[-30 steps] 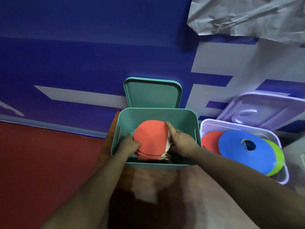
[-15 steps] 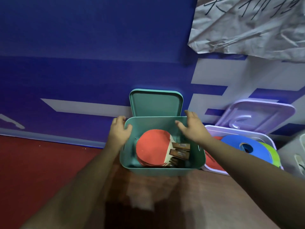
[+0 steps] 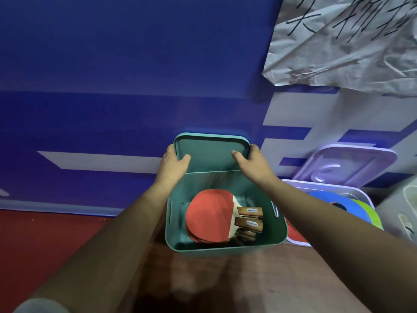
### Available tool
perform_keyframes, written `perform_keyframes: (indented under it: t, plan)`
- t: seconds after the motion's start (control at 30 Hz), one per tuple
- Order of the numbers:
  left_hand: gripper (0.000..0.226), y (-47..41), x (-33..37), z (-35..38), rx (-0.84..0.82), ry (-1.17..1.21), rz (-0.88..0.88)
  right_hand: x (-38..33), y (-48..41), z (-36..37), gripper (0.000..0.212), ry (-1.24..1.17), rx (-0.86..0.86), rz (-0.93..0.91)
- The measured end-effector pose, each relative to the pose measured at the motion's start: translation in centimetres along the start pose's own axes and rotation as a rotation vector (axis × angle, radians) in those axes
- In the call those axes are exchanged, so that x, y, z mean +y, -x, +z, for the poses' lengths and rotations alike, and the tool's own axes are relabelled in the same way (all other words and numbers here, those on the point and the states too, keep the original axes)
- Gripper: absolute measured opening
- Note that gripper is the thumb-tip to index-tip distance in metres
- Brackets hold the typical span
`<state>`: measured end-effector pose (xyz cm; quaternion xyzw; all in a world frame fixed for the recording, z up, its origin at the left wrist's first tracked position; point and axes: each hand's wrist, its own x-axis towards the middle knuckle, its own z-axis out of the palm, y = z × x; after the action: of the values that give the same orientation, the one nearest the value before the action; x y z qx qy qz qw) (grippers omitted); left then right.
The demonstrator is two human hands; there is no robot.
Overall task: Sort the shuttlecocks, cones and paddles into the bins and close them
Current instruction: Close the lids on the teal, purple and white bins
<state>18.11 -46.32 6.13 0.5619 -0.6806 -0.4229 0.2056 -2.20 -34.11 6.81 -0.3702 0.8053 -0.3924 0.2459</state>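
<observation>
Two hands grasp the teal plastic lid (image 3: 211, 152), which stands upright behind the deep teal plastic bin (image 3: 225, 248) on the brown wooden worktop (image 3: 248, 281). The left hand (image 3: 174, 161) pinches its left edge and the right hand (image 3: 250, 162) its right edge, with thumbs on the inner face and fingers curled round the back. Inside the bin lies a stack of red-faced table tennis paddles (image 3: 208, 215), their wooden handles (image 3: 250, 212) pointing right.

We judge the step in hand to be closing this bin. To do it well we would bring the lid forward and down with both sides level, so no corner jams, and check that the handles sit below the rim before pressing the front home.

Just to the right stands the lilac plastic bin (image 3: 358, 192), its lilac lid (image 3: 352, 161) propped open behind it. It holds a flat blue disc cone (image 3: 327, 198), a green disc cone (image 3: 370, 214) and a red disc cone (image 3: 295, 233).

We cannot tell whether the teal lid is hinged or merely leaning on the blue wall (image 3: 112, 64). The paddles are hard to count, the red cone is mostly hidden behind the right forearm, no shuttlecocks show, and a pale container (image 3: 399, 206) is cut off at the right edge
</observation>
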Motion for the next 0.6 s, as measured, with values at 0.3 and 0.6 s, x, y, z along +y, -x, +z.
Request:
perform_keyframes:
  t: [0.3, 0.6]
  plan:
    - [0.034, 3.7, 3.0, -3.9, 0.283, 0.086, 0.446, -4.5, 3.0, -3.4, 0.051, -0.275, 0.076, 0.014]
    - [0.015, 11.8, 8.0, -4.7, 0.090, 0.046, 0.928, -7.3, 8.1, -7.0, 0.044, -0.957, -0.202, 0.336]
